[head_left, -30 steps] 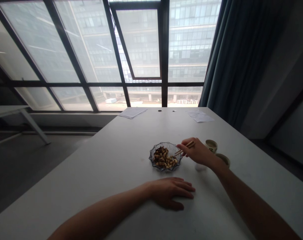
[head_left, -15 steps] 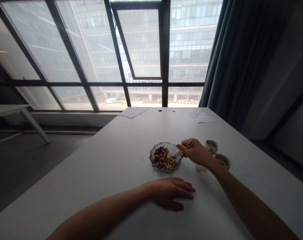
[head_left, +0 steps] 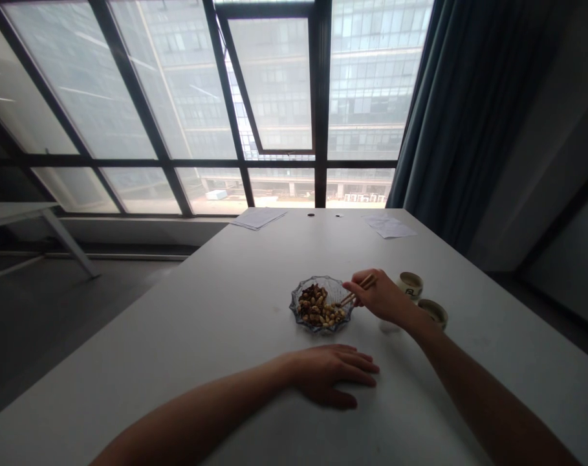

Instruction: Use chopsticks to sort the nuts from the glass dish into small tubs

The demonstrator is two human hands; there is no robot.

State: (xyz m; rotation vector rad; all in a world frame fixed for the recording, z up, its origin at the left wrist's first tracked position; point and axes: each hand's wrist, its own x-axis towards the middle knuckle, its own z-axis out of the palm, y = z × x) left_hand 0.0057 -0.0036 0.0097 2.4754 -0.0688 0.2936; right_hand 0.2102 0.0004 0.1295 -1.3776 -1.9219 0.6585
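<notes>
A shallow cut-glass dish point(head_left: 321, 320) stands on the white table point(head_left: 177, 362), a little right of the middle of the view, and it is filled with brown roasted peanuts point(head_left: 317, 306). At 3 o'clock from the dish is the right hand point(head_left: 378, 296), which is closed around a pair of wooden chopsticks point(head_left: 358, 290). Their tips reach over the rim of the dish, just above the peanuts, but I cannot tell if they have hold of a peanut. At 6 o'clock from the dish, the left hand point(head_left: 330, 375) lies palm down on the table, with the fingers a little open, and it holds nothing. Past the right hand, at about 3 o'clock, stand two small ceramic cups point(head_left: 411, 285) close together, and a small white object point(head_left: 389, 326) is just under the right wrist, too unclear to name. Near the far table edge lie white papers point(head_left: 258, 219) at 11 o'clock and more papers point(head_left: 389, 226) at 1 o'clock. Behind the table is a large window point(head_left: 274, 84) with a dark blue curtain point(head_left: 461, 97) at its right side.
</notes>
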